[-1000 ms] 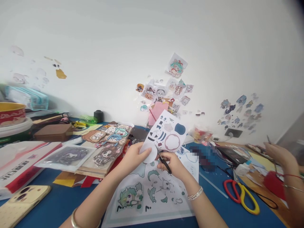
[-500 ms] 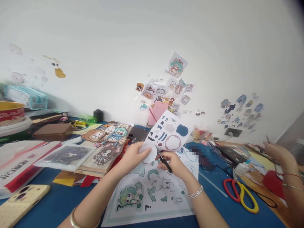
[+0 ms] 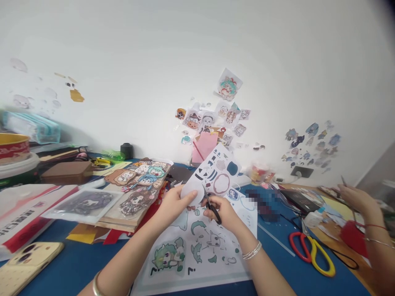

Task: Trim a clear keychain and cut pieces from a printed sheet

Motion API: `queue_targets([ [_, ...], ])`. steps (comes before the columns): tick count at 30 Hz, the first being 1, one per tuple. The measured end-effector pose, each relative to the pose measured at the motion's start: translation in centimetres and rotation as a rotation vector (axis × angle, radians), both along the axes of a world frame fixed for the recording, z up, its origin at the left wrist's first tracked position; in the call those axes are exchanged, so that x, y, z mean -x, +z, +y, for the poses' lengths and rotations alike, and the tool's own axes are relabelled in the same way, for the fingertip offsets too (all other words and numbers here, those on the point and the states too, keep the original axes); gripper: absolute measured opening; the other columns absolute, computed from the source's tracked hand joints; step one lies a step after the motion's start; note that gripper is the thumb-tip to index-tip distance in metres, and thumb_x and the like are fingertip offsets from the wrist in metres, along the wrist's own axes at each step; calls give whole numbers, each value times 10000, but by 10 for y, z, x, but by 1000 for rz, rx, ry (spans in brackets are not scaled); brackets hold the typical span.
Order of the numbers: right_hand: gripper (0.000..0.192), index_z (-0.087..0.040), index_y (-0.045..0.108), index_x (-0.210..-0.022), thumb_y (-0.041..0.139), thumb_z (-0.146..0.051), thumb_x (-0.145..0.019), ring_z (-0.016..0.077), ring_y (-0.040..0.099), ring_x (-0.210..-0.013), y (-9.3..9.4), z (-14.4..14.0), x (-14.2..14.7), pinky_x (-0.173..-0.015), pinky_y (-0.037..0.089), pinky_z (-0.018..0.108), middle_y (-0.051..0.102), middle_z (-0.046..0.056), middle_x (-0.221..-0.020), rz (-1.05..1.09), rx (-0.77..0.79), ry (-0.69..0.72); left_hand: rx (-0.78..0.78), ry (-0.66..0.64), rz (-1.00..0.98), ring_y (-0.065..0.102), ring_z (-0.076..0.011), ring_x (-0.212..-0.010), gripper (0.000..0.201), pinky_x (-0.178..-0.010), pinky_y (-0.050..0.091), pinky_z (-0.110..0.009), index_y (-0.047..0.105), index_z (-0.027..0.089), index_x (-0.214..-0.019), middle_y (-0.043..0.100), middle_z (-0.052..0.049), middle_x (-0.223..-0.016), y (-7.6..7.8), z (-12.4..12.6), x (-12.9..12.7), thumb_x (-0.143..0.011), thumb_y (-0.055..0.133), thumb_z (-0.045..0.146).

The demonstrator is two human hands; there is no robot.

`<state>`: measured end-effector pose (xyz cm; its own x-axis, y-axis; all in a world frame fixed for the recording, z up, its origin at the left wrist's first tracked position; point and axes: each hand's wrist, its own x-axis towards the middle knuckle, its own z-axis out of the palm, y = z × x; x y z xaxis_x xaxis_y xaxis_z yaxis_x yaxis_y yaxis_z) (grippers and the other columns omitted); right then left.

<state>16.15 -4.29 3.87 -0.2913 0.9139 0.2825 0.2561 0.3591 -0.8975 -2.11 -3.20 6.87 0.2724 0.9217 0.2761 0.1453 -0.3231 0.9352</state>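
My left hand (image 3: 174,204) pinches the lower edge of a white sticker sheet (image 3: 216,174) printed with dark blue and maroon shapes, holding it up above the table. My right hand (image 3: 224,211) grips small black scissors (image 3: 210,203), whose blades meet the sheet's lower edge beside my left thumb. Under both hands lies a larger printed sheet (image 3: 197,250) with teal cartoon figures, flat on the blue table (image 3: 277,263).
Red-and-yellow scissors (image 3: 311,250) lie to the right. Another person's hand (image 3: 354,197) works at the far right edge. A stack of cartoon cut-outs (image 3: 135,189), a white box (image 3: 24,213) and a phone (image 3: 21,263) sit on the left. Stickers (image 3: 216,119) cover the wall.
The held sheet has tilted and turned slightly in my left hand, and my hands have shifted a little to the left; the scissors stay at its edge.
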Motion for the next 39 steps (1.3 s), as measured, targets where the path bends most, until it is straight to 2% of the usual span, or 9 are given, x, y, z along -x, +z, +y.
queue_targets([
  [5, 279, -156, 581, -791, 689, -376, -657, 104, 443, -514, 1, -3, 4, -498, 390, 235, 493, -30, -580, -14, -41, 43, -6, 24, -22, 523, -133, -482, 305, -487, 420, -242, 497, 172, -598, 534, 26, -504, 2, -4, -3, -717, 522, 453],
  [11, 276, -150, 593, -829, 652, -382, -690, 129, 490, -590, 8, -9, 9, -568, 423, 266, 561, 10, -683, 32, -43, 97, 9, -25, 16, 531, -131, -511, 300, -494, 416, -235, 528, 153, -630, 547, 12, -565, 3, -5, -3, -714, 527, 441],
  [20, 391, -148, 601, -830, 668, -486, -647, 114, 463, -551, 6, -7, 8, -556, 428, 265, 533, -7, -635, 45, -37, 100, 6, -23, 26, 540, -142, -500, 301, -494, 418, -246, 539, 153, -626, 560, 8, -545, 2, -5, -3, -707, 530, 442],
  [24, 358, -150, 606, -869, 665, -446, -676, 108, 452, -552, 2, -5, 5, -550, 420, 255, 525, -6, -652, 48, -63, 128, 32, -34, 4, 532, -134, -493, 290, -484, 427, -245, 534, 152, -618, 556, 10, -550, 4, -7, -4, -702, 537, 430],
  [31, 305, -154, 600, -833, 671, -405, -677, 105, 440, -536, 3, -6, 4, -513, 408, 244, 511, -15, -619, 33, -17, 90, 55, -22, -3, 527, -129, -477, 278, -469, 437, -245, 531, 156, -607, 542, 22, -530, 4, -6, -4, -688, 553, 421],
  [39, 345, -148, 596, -818, 673, -444, -659, 99, 419, -529, 4, -6, 3, -505, 405, 237, 489, -22, -603, -9, -2, 72, 68, -13, 16, 537, -129, -462, 253, -455, 433, -236, 521, 164, -605, 556, 20, -505, 6, -6, -2, -695, 556, 398],
])
